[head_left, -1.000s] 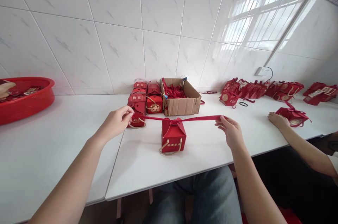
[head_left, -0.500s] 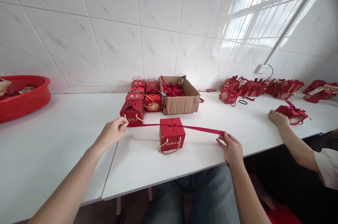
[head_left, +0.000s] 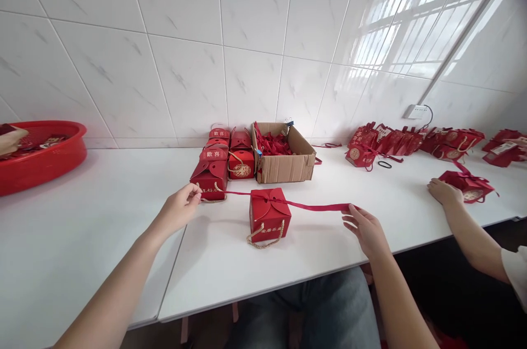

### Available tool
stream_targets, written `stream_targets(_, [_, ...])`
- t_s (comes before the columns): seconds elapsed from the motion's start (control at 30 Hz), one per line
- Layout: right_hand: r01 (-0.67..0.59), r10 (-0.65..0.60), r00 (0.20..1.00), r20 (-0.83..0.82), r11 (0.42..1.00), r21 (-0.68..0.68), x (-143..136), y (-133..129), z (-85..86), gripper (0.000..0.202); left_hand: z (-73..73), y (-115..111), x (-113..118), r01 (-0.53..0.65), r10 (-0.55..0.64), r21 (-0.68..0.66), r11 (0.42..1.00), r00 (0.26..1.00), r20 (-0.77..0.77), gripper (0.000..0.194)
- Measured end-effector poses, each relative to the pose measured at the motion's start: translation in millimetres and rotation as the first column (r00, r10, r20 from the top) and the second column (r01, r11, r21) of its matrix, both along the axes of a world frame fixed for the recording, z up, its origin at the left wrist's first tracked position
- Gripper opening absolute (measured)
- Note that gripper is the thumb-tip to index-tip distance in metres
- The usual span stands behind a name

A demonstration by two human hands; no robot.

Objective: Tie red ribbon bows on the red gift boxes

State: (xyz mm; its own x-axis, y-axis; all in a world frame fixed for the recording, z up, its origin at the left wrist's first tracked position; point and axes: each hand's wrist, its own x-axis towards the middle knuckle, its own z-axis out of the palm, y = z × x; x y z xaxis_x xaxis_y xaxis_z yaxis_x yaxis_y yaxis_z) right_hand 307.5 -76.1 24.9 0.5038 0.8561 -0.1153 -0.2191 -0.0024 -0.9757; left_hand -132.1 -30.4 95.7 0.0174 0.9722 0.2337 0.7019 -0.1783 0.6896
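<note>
A red gift box with gold lettering and a twisted rope handle stands on the white table in front of me. A dark red ribbon runs across its top, passing through the middle of the lid. To the left, my left hand pinches one end of the ribbon between thumb and fingers, close to another red box. On the other side, my right hand grips the opposite end between thumb and forefinger, its other fingers loosely spread. The ribbon is stretched out between both hands above the tabletop.
Several red boxes stand left of a cardboard box holding red ribbons. A red plastic basin is at far left, with a person's hand over it. More boxes line the wall at right. A co-worker's hand touches a bow-tied box.
The ribbon has drawn in at the middle of the lid, covering the holes there. Its right stretch sags slightly more. Both my hands keep their ends, and the view has shifted a little.
</note>
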Motion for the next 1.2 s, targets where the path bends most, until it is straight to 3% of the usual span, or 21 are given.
stream_targets(0.07, [0.01, -0.005, 0.997, -0.07, 0.997, 0.071, -3, 7, 16.6, 0.03, 11.7, 7, 3, -0.005, 0.007, -0.031, 0.999, 0.998, 0.059, 0.011])
stream_targets(0.17, [-0.018, 0.037, 0.995, -0.09, 0.979, 0.202, -11, 20, 58.6, 0.029, 45.6, 13, 15, 0.058, -0.067, 0.05, 0.997, 0.981, 0.181, 0.006])
stream_targets(0.3, [-0.16, 0.107, 0.98, 0.165, 0.921, 0.356, -36, 37, 130.1, 0.026, 102.7, 16, 49, 0.092, -0.118, 0.22, 0.971, 0.988, 0.104, 0.008])
stream_targets(0.4, [-0.333, 0.164, 0.895, 0.416, 0.866, 0.374, -63, 45, 175.2, 0.029, 136.2, 17, 80, 0.16, -0.164, 0.267, 0.95, 0.986, -0.005, 0.01])
stream_targets(0.5, [-0.477, 0.197, 0.781, 0.593, 0.801, 0.361, -88, 51, 204.8, 0.028, 155.9, 21, 106, 0.291, -0.276, 0.245, 0.925, 0.956, -0.095, 0.01])
stream_targets(0.6, [-0.584, 0.229, 0.689, 0.687, 0.738, 0.339, -108, 56, 221.3, 0.026, 165.1, 25, 122, 0.425, -0.41, 0.197, 0.883, 0.905, -0.116, 0.016])
stream_targets(0.73, [-0.627, 0.268, 0.663, 0.699, 0.708, 0.324, -121, 58, 228.2, 0.026, 168.4, 25, 130, 0.501, -0.485, 0.181, 0.846, 0.865, -0.13, 0.019])
stream_targets(0.83, [-0.625, 0.304, 0.706, 0.639, 0.692, 0.361, -112, 56, 223.0, 0.021, 167.3, 25, 126, 0.456, -0.438, 0.185, 0.871, 0.889, -0.13, 0.019])
stream_targets(0.9, [-0.568, 0.275, 0.734, 0.621, 0.75, 0.338, -96, 53, 215.0, 0.017, 164.5, 25, 120, 0.363, -0.341, 0.197, 0.911, 0.93, -0.138, 0.018])
stream_targets(0.97, [-0.43, 0.151, 0.711, 0.686, 0.866, 0.255, -77, 51, 204.1, 0.01, 157.9, 23, 114, 0.236, -0.189, 0.26, 0.936, 0.962, -0.195, 0.018])
stream_targets(1.03, [-0.234, -0.049, 0.59, 0.806, 0.945, 0.229, -62, 49, 191.0, 0.014, 145.1, 17, 111, 0.138, -0.034, 0.374, 0.917, 0.962, -0.271, 0.018])
stream_targets(1.07, [-0.167, -0.141, 0.514, 0.846, 0.951, 0.26, -58, 48, 183.6, 0.022, 135.7, 13, 111, 0.121, 0.011, 0.416, 0.901, 0.954, -0.3, 0.018])
stream_targets(1.1, [-0.151, -0.188, 0.456, 0.87, 0.947, 0.283, -58, 48, 175.8, 0.025, 124.4, 9, 113, 0.146, -0.006, 0.413, 0.899, 0.946, -0.323, 0.015])
stream_targets(1.13, [-0.195, -0.169, 0.423, 0.89, 0.942, 0.272, -61, 48, 167.4, 0.024, 111.6, 5, 116, 0.214, -0.094, 0.333, 0.919, 0.936, -0.34, 0.012])
stream_targets(1.2, [-0.415, 0.065, 0.377, 0.924, 0.903, 0.106, -75, 49, 149.3, 0.016, 83.7, -1, 122, 0.366, -0.334, 0.048, 0.929, 0.889, -0.312, 0.013])
